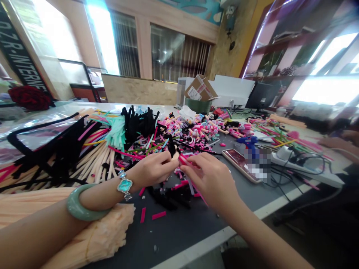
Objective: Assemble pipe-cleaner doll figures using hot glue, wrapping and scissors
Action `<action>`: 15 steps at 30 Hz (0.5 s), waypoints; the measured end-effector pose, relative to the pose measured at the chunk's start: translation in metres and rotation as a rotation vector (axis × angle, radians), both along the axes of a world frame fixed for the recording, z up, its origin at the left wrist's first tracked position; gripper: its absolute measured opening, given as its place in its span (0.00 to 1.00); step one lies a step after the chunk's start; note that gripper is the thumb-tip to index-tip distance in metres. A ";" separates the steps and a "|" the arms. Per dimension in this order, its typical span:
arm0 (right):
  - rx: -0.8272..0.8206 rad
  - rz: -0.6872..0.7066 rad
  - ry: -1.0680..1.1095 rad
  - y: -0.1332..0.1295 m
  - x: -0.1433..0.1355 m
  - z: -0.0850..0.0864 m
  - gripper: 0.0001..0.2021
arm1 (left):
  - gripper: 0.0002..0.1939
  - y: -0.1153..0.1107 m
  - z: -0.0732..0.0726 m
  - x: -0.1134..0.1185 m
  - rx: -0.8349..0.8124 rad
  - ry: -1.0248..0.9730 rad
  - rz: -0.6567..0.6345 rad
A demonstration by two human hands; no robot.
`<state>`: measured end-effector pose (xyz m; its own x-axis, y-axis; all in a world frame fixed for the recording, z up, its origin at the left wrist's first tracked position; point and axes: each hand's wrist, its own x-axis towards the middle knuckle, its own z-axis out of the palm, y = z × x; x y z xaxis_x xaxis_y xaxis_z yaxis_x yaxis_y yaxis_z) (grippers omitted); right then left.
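Observation:
Near the middle of the head view, my left hand [154,169] is closed in a pinch on a small fuzzy figure [174,150] with a black top and a cream part. My right hand [213,178] pinches a pink fuzzy strip [184,160] right beside the figure; whether the two touch is unclear. Fingers hide much of both. Below the hands lie black fuzzy pieces [168,198] and short pink cut strips [159,215] on the dark table [179,235]. A watch and a green bangle are on my left arm.
Piled pink and black pieces [199,130] spread behind my hands. Cream pipe cleaners [97,162] lie left, a peach bundle [109,231] front left. To the right are a phone [241,164], a blue glue gun [248,142], a cabled power strip [305,170] and another person's hand [340,142].

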<state>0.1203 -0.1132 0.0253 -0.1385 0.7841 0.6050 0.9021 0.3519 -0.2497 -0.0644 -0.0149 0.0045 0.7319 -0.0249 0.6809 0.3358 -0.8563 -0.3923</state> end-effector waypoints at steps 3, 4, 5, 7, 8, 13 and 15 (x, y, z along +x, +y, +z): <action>0.065 -0.018 -0.055 0.001 -0.001 -0.002 0.09 | 0.07 0.004 -0.002 0.003 -0.072 -0.042 0.010; 0.099 -0.009 -0.070 0.001 -0.001 -0.002 0.09 | 0.06 0.006 -0.002 0.003 -0.093 -0.072 0.011; 0.135 0.009 -0.081 0.001 -0.001 -0.001 0.09 | 0.06 0.008 -0.003 0.004 -0.127 -0.088 0.020; 0.182 0.043 -0.089 0.001 0.001 0.003 0.09 | 0.05 0.010 -0.004 0.005 -0.197 -0.152 0.034; 0.181 0.043 -0.085 0.000 0.005 0.007 0.10 | 0.05 0.011 -0.003 0.005 -0.234 -0.175 0.054; -0.142 -0.041 -0.129 -0.012 0.060 0.040 0.09 | 0.05 0.011 0.001 0.007 -0.422 -0.290 0.129; -0.375 -0.078 -0.193 -0.021 0.099 0.050 0.08 | 0.04 0.012 0.002 0.007 -0.489 -0.307 0.148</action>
